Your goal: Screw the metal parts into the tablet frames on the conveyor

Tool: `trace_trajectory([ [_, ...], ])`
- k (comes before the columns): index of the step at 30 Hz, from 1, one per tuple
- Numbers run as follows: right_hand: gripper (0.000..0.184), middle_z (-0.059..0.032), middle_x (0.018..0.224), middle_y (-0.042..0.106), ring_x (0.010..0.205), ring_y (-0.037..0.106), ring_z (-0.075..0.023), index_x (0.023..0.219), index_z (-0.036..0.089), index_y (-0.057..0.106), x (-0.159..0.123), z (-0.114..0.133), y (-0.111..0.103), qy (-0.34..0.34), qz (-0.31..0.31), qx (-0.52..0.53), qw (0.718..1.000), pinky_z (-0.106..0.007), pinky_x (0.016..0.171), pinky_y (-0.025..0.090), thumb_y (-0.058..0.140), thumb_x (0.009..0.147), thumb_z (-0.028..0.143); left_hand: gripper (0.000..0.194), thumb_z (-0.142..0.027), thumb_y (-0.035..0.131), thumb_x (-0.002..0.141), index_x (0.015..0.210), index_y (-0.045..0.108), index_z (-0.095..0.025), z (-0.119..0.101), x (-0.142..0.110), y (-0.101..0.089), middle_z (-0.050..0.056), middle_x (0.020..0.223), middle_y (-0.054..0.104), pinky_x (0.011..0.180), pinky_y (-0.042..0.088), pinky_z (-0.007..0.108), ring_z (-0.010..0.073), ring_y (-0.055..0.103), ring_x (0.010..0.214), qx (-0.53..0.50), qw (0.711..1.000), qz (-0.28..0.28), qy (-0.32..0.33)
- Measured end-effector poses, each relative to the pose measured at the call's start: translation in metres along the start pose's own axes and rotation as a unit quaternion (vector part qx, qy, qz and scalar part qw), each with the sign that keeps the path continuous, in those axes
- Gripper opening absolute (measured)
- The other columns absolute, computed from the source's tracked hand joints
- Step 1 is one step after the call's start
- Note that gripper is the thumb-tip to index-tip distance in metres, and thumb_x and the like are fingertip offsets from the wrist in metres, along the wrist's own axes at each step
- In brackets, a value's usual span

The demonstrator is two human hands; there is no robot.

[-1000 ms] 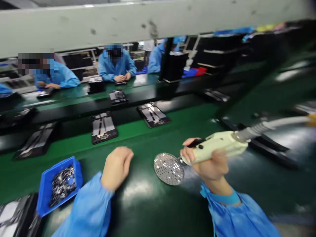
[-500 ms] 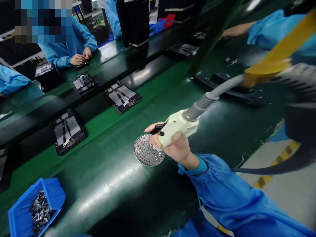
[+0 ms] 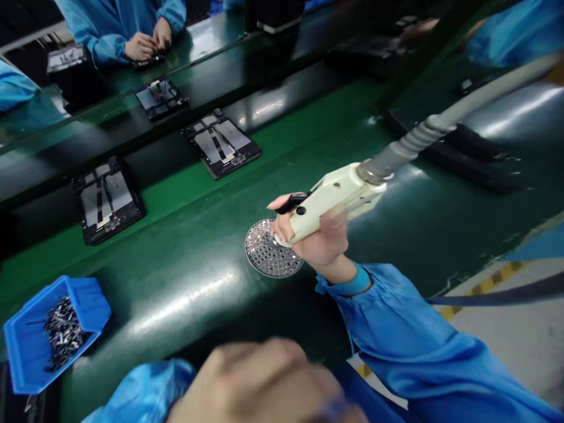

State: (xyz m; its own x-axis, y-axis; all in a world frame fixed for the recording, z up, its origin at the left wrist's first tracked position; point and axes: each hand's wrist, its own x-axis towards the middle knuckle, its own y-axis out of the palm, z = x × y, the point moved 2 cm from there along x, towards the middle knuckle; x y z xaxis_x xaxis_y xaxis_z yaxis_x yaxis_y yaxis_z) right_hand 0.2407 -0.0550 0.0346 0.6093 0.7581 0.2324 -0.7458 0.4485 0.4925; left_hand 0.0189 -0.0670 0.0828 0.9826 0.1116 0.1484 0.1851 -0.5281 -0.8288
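Observation:
My right hand (image 3: 324, 235) is wrapped round a cream electric screwdriver (image 3: 337, 191) with a black lever and a thick grey cable leading to the upper right. Its lower end is over a round metal screw tray (image 3: 268, 258), whose perforated surface carries many tiny shiny screws; the hand covers part of the tray. My left hand (image 3: 264, 388) is in the bottom foreground, close to the camera and smeared by motion. Its knuckles show, but its fingers and anything in them are hidden.
A blue bin (image 3: 29, 352) of small dark metallic parts stands at lower left. Opened tablet-like devices (image 3: 222, 144) lie along the green line. Across it, a co-worker's hands (image 3: 150, 44) work on a small dark item. Black curved parts (image 3: 467, 147) lie at right.
My left hand has come into view at the bottom. My right hand still grips the screwdriver over the tray. The view has tilted downward, and the devices on the line have shifted in the picture.

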Motion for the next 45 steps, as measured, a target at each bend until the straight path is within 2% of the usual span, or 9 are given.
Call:
trace_trajectory([
  [4, 0.065, 0.0048, 0.044, 0.052, 0.036, 0.042, -0.0135, 0.091, 0.02, 0.074, 0.0, -0.004, 0.001, -0.007, 0.002, 0.002, 1.0, -0.03, 0.042, 0.037, 0.074, 0.075, 0.082, 0.021, -0.022, 0.052, 0.106, 0.1, 0.073, -0.021, 0.048, 0.033, -0.015, 0.004, 0.085, 0.072, 0.063, 0.057, 0.032, 0.0171, 0.065, 0.073, 0.048, 0.995, -0.081, -0.014],
  [7, 0.066, 0.005, 0.045, 0.052, 0.037, 0.041, -0.0127, 0.091, 0.018, 0.073, 0.0, -0.009, 0.001, -0.008, -0.001, 0.0, 1.0, -0.029, 0.042, 0.037, 0.074, 0.075, 0.082, 0.02, -0.024, 0.054, 0.106, 0.099, 0.072, -0.019, 0.087, 0.049, -0.006, 0.004, 0.086, 0.07, 0.071, 0.056, 0.031, 0.018, 0.065, 0.08, 0.069, 0.991, -0.11, -0.041],
  [10, 0.065, 0.0047, 0.046, 0.052, 0.037, 0.041, -0.0125, 0.093, 0.018, 0.073, 0.0, -0.009, 0.0, -0.017, 0.007, 0.008, 1.0, -0.028, 0.041, 0.036, 0.072, 0.079, 0.081, 0.014, -0.023, 0.058, 0.104, 0.099, 0.072, -0.02, 0.105, 0.06, 0.01, 0.003, 0.09, 0.069, 0.073, 0.054, 0.032, 0.0193, 0.064, 0.085, 0.086, 0.989, -0.104, -0.068],
  [16, 0.058, 0.0023, 0.047, 0.053, 0.039, 0.044, -0.0135, 0.092, 0.018, 0.074, 0.001, -0.003, 0.001, -0.027, 0.032, 0.029, 0.999, -0.029, 0.041, 0.034, 0.071, 0.084, 0.075, 0.008, -0.027, 0.069, 0.098, 0.1, 0.072, -0.021, 0.107, 0.086, 0.031, 0.005, 0.098, 0.069, 0.069, 0.052, 0.034, 0.023, 0.061, 0.094, 0.128, 0.983, -0.026, -0.128],
  [21, 0.056, 0.0023, 0.047, 0.053, 0.038, 0.044, -0.0136, 0.088, 0.018, 0.072, 0.001, -0.002, 0.003, -0.027, 0.033, 0.04, 0.998, -0.03, 0.041, 0.034, 0.072, 0.084, 0.074, 0.014, -0.024, 0.06, 0.103, 0.096, 0.071, -0.021, 0.112, 0.095, 0.036, 0.005, 0.096, 0.068, 0.073, 0.051, 0.034, 0.0223, 0.06, 0.095, 0.146, 0.977, 0.029, -0.154],
  [27, 0.059, 0.0027, 0.048, 0.054, 0.04, 0.045, -0.0136, 0.092, 0.017, 0.072, 0.0, 0.0, 0.001, -0.03, 0.028, 0.043, 0.998, -0.03, 0.042, 0.035, 0.073, 0.082, 0.075, 0.022, -0.024, 0.052, 0.106, 0.092, 0.068, -0.02, 0.115, 0.093, 0.032, 0.006, 0.096, 0.067, 0.073, 0.05, 0.034, 0.0225, 0.058, 0.094, 0.148, 0.978, 0.049, -0.136],
  [33, 0.057, 0.0034, 0.05, 0.054, 0.041, 0.046, -0.0133, 0.091, 0.018, 0.073, -0.001, 0.007, 0.001, -0.042, 0.028, 0.046, 0.998, -0.031, 0.045, 0.038, 0.075, 0.082, 0.074, 0.028, -0.025, 0.046, 0.108, 0.091, 0.067, -0.02, 0.117, 0.088, 0.031, 0.006, 0.093, 0.066, 0.069, 0.047, 0.033, 0.0222, 0.057, 0.09, 0.153, 0.985, 0.011, -0.084],
  [39, 0.057, -0.0005, 0.048, 0.054, 0.045, 0.047, -0.014, 0.061, 0.021, 0.06, 0.0, 0.013, 0.003, -0.055, 0.047, 0.045, 0.996, -0.033, 0.05, 0.039, 0.076, 0.085, 0.07, 0.031, -0.027, 0.044, 0.109, 0.092, 0.069, -0.019, 0.121, 0.082, 0.033, 0.005, 0.087, 0.064, 0.065, 0.046, 0.032, 0.0207, 0.054, 0.084, 0.149, 0.987, -0.054, -0.029],
  [45, 0.054, 0.0036, 0.048, 0.053, 0.042, 0.046, -0.0126, 0.081, 0.019, 0.068, -0.003, 0.008, 0.007, -0.042, 0.037, 0.04, 0.998, -0.032, 0.049, 0.041, 0.077, 0.083, 0.072, 0.023, -0.023, 0.051, 0.107, 0.1, 0.072, -0.019, 0.124, 0.074, 0.025, 0.005, 0.088, 0.066, 0.068, 0.047, 0.032, 0.0192, 0.055, 0.082, 0.134, 0.981, -0.14, -0.025],
])
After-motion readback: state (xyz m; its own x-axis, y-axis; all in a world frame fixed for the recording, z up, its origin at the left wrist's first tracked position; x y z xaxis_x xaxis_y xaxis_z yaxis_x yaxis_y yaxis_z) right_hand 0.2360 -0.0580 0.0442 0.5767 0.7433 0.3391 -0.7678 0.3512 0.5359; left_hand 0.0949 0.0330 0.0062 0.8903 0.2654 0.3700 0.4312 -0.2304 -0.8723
